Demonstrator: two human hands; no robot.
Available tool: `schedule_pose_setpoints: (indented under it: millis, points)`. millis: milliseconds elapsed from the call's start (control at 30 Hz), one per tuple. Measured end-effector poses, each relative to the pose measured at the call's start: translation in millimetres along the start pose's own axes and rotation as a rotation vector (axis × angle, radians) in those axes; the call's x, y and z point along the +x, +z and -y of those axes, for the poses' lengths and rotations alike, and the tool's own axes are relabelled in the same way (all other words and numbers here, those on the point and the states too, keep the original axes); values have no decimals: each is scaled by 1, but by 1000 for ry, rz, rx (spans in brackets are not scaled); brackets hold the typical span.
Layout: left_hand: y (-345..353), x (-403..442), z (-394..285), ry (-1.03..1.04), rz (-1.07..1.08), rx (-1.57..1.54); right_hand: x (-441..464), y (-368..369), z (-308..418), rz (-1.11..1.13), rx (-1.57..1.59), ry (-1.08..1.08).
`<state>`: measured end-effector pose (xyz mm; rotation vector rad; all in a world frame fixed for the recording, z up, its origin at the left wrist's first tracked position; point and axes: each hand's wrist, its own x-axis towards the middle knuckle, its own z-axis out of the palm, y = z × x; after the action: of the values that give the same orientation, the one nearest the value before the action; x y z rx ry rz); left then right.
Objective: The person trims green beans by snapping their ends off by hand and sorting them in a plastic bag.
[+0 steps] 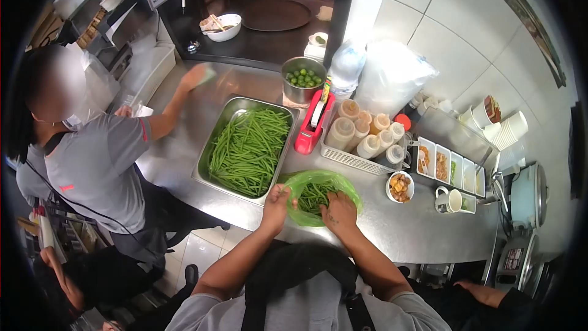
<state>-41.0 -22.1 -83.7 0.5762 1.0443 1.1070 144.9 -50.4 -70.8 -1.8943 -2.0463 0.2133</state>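
A green plastic bag point(346, 185) stands open on the steel counter in front of me, with green beans point(313, 195) inside. My left hand point(277, 206) is closed on the bag's left rim. Inside the bag's right side, my right hand point(340, 209) reaches down to the beans; its fingertips are partly hidden, so its grip cannot be made out. Just beyond the bag, to the left, a rectangular steel tray point(202, 173) holds a heap of long green beans point(250, 150).
A co-worker point(101, 165) at the left wipes the counter point(174, 158) with a cloth point(209, 75). Beyond the bag are a red tape dispenser point(310, 129), a pot point(296, 92) of green fruit and a basket point(355, 162) of bottles. Right of it stand a bowl point(400, 187) and a mug point(452, 201).
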Motion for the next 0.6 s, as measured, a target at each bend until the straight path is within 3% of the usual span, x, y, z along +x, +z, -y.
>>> schedule_pose_setpoints:
  millis: [133, 167, 267, 333, 367, 400, 467, 533, 600]
  points:
    - [4, -9, -9, 188, 7, 197, -1, -9, -7, 44, 134, 25]
    - [16, -21, -26, 645, -119, 590, -2, -18, -4, -14, 256, 51]
    - [33, -44, -54, 1162, -240, 945, -5, -35, 4, -126, 472, 51]
    - [36, -49, -59, 820, 210, 762, -6, -44, 10, -189, 566, 19]
    - [39, -48, -48, 455, 207, 608, -5, -49, 13, -223, 545, -76]
    - [42, -45, -44, 465, 203, 610, -4, -52, 16, -258, 523, -172]
    - [45, -38, -38, 135, 308, 260, -1, -56, 21, -250, 507, -241]
    - [43, -35, -39, 179, 318, 300, -2, -59, 26, -214, 509, -327]
    - [35, -28, -42, -20, 301, 102, -5, -61, 28, -157, 603, -218]
